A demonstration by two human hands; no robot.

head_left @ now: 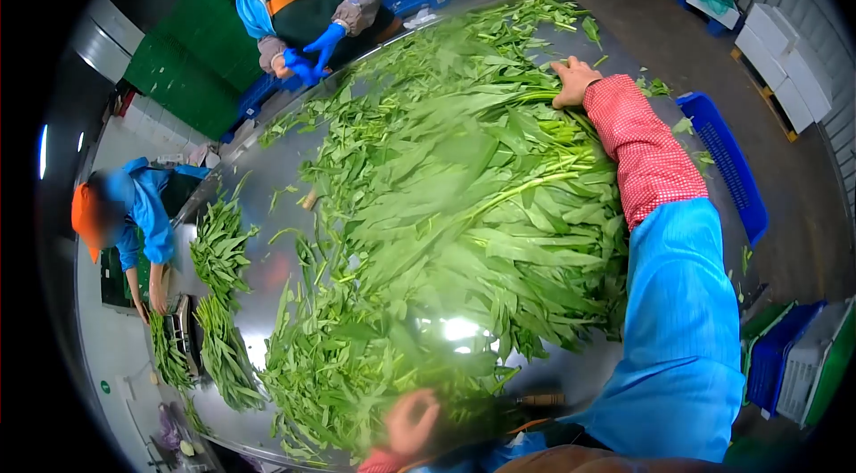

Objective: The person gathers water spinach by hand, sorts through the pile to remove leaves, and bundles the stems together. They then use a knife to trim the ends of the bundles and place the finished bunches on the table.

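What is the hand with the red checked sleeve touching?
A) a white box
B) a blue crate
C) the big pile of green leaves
C: the right hand rests on the far edge of the pile of green leaves; the blue crate lies apart from it.

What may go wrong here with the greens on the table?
The right hand and its arm reach around a big pile of greens. If it is pulled in, loose stems may slide off the table edge near the left hand. Leaves under the arm may get bruised.
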